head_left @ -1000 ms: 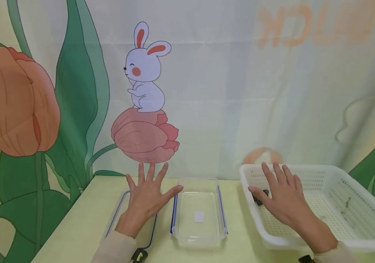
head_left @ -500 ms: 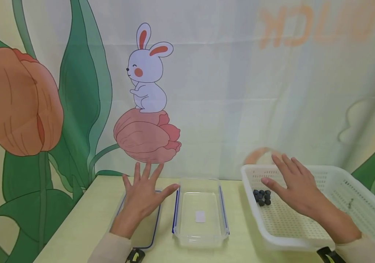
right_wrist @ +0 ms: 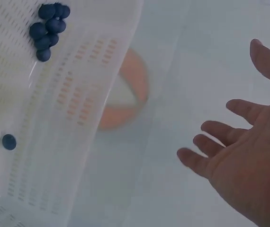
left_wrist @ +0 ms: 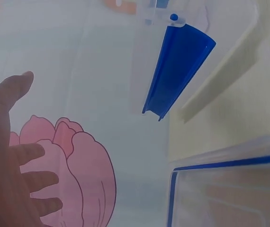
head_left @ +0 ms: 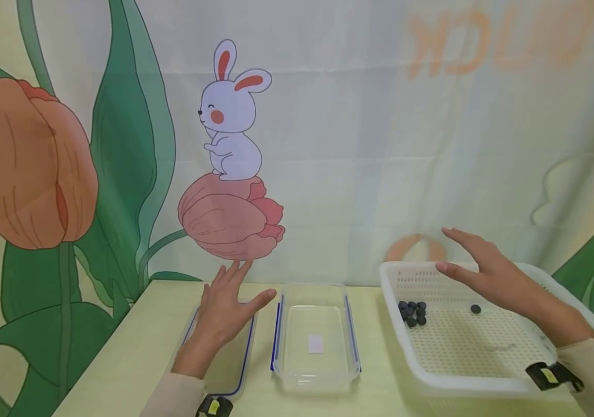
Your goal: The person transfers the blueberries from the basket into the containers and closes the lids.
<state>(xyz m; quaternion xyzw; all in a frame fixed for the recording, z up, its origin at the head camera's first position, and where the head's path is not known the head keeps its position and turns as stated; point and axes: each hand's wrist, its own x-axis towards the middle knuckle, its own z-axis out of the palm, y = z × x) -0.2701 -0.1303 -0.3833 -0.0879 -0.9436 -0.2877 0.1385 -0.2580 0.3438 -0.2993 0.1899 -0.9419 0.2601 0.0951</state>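
A printed curtain (head_left: pixel 328 145) backs the pale table (head_left: pixel 130 359). White basket (head_left: pixel 474 383), 4 o'clock, contains berries (head_left: pixel 411 313): cluster at its 10, one at its 12. Clear box (head_left: pixel 315 380), 6 o'clock, shows a white label (head_left: pixel 315 344). Berries are round, dark blue. Left hand (head_left: pixel 221 315), near the blue-edged lid (head_left: pixel 226 370) at 7, and right hand (head_left: pixel 502 281), near the basket, have fingers extended.

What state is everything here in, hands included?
Clear plastic box with blue clips: uncovered
Flat clear plastic lid with blue edging: off, beside the box
Small round dark-blue berries: most clustered, one apart
White perforated plastic basket: holding the berries
Left hand: open, holding nothing
Right hand: open, holding nothing
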